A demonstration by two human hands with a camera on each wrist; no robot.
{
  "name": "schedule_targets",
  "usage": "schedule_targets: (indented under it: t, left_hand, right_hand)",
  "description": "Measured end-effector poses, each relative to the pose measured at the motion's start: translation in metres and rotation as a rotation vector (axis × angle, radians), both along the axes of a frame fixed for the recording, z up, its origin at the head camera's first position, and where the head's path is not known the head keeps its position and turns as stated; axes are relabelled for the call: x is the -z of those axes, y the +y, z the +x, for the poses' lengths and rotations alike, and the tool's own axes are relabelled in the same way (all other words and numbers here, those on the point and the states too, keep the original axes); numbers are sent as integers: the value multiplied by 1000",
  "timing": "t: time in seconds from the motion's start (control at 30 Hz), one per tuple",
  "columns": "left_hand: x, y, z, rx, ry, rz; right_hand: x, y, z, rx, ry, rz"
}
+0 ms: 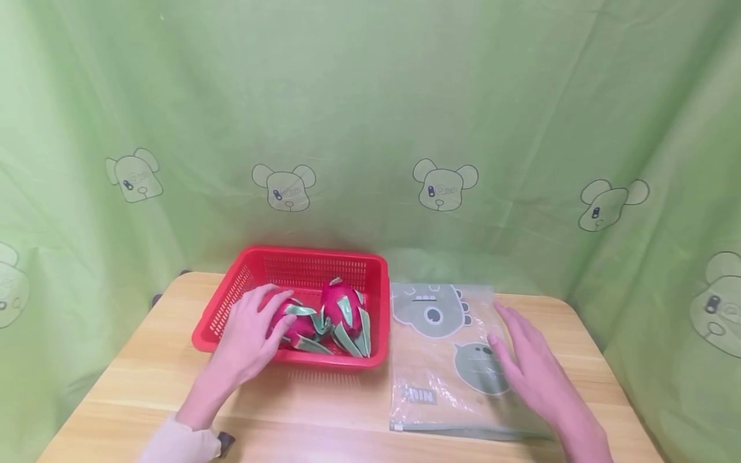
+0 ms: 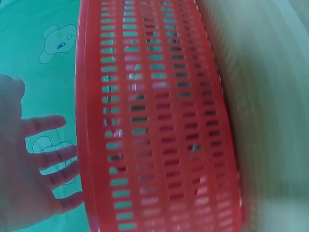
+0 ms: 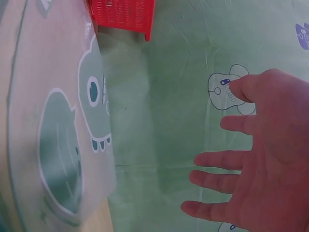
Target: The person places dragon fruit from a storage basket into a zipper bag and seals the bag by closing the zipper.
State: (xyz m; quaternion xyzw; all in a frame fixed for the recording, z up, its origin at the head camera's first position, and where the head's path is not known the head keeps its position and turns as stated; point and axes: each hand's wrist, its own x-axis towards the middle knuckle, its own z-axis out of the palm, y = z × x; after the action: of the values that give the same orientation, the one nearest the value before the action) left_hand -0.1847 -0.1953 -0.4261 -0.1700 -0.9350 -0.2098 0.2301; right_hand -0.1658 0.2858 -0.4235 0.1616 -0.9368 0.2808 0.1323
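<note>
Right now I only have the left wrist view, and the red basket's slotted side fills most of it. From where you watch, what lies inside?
Observer: Two pink dragon fruits with green leaves lie side by side in the red basket.
Operator: My view blurs off past the basket. What's next to it on the table?
Observer: A clear printed bag lies flat, just to the basket's right.
Operator: Anything over that bag?
Observer: In the head view, the right grip overlaps its right side, with nothing held.
</note>
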Motion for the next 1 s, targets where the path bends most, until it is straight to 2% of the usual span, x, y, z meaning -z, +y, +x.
schedule_targets:
  t: [0.23, 0.43, 0.6, 0.8, 1.0]
  left_hand:
    - [13, 16, 4, -20, 56, 76]
    - [27, 30, 6, -10, 55, 73]
    - [34, 38, 7, -36, 64, 34]
    - [35, 46, 11, -39, -8, -56]
    - [38, 50, 17, -38, -42, -167]
  right_hand:
    - [9, 4, 1, -4, -9, 4]
    - [14, 1, 0, -45, -82, 8]
    - [22, -2, 1, -93, -125, 25]
    - [31, 1, 7, -92, -210, 67]
    - [37, -1, 9, -73, -234, 122]
